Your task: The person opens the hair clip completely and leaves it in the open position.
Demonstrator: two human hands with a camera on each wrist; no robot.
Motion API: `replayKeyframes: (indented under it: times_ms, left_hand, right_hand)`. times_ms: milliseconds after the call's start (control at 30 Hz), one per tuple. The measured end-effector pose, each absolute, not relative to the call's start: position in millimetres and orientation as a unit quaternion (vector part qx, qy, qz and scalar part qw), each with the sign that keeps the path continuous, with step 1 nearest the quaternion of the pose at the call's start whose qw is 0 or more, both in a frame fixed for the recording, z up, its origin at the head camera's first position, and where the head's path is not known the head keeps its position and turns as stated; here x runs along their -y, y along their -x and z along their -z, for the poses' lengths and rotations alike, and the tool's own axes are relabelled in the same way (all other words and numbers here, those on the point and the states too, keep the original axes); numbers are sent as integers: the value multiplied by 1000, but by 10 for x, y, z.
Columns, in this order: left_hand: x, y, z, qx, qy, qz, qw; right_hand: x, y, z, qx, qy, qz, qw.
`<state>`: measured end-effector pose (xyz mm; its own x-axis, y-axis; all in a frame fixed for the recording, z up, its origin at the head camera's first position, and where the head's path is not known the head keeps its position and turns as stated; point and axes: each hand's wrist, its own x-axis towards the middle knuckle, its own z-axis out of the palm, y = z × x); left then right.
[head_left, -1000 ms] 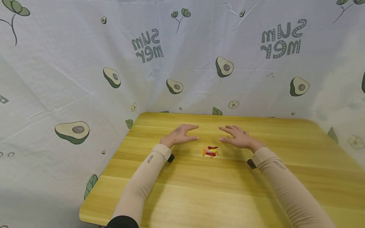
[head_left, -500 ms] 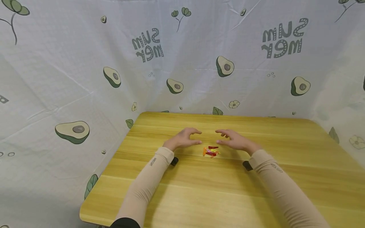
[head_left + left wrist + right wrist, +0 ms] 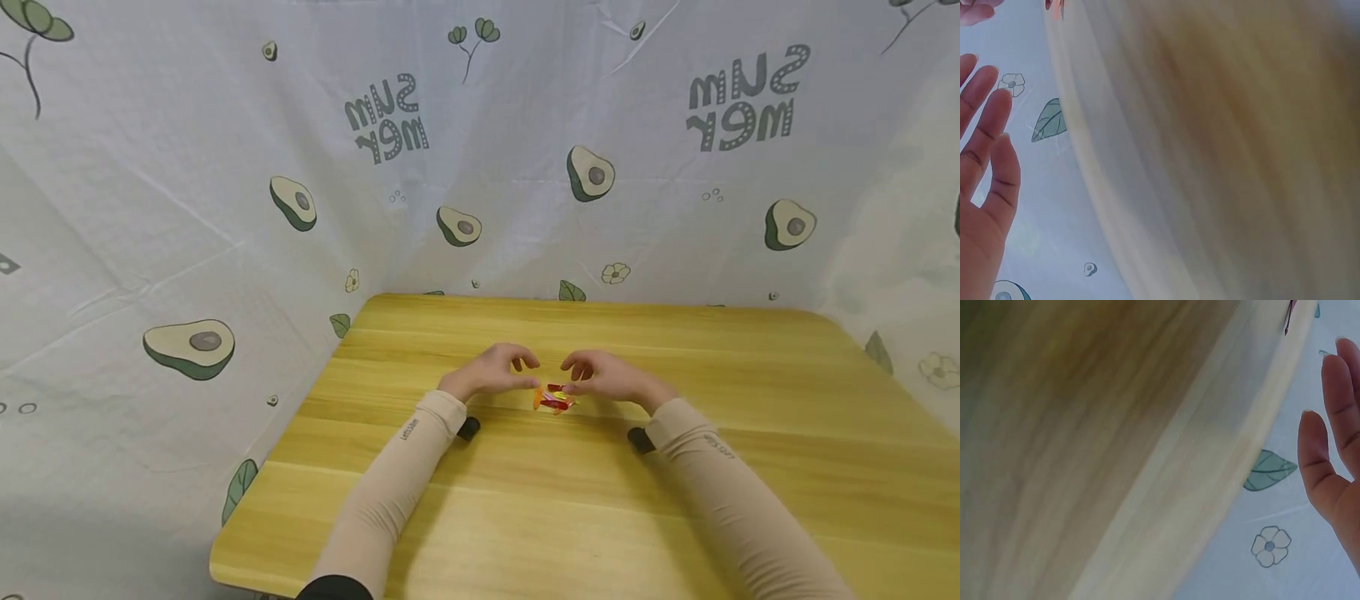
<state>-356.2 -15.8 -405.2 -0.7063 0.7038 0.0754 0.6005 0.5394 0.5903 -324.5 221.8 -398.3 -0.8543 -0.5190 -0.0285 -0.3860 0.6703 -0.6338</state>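
Moved: since the earlier frame I see the left hand and the right hand closer together and nearer the coloured pieces, fingers more bent; the pieces lie where they were.
Left hand: fingers bowed and relaxed, thumb well apart from the fingertips; its thumb tip points at the pieces, just beside them.
Right hand: loosely arched the same way, with a gap between thumb and forefinger; its thumb tip overlaps the pieces' edge in my head view, and I cannot tell whether it touches.
Between the thumbs: the pieces, red, orange, yellow and pinkish, in one small cluster, slightly on the wearer's side of both thumbs; I find them too small to identify.
Under both hands: a yellow wood-grained table.
Behind each hand: beige sleeves, with black devices below the wrists.
Beyond both hands: a pale cloth printed with avocados and leaves.
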Motion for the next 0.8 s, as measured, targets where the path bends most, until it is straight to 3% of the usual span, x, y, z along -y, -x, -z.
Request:
replayKeyframes:
  times_ms: [800]
  left_hand:
    - [-64, 3583, 4111, -866, -380, -289, 150]
  right_hand:
    - [-2095, 3260, 4076, -884, 285, 334, 161]
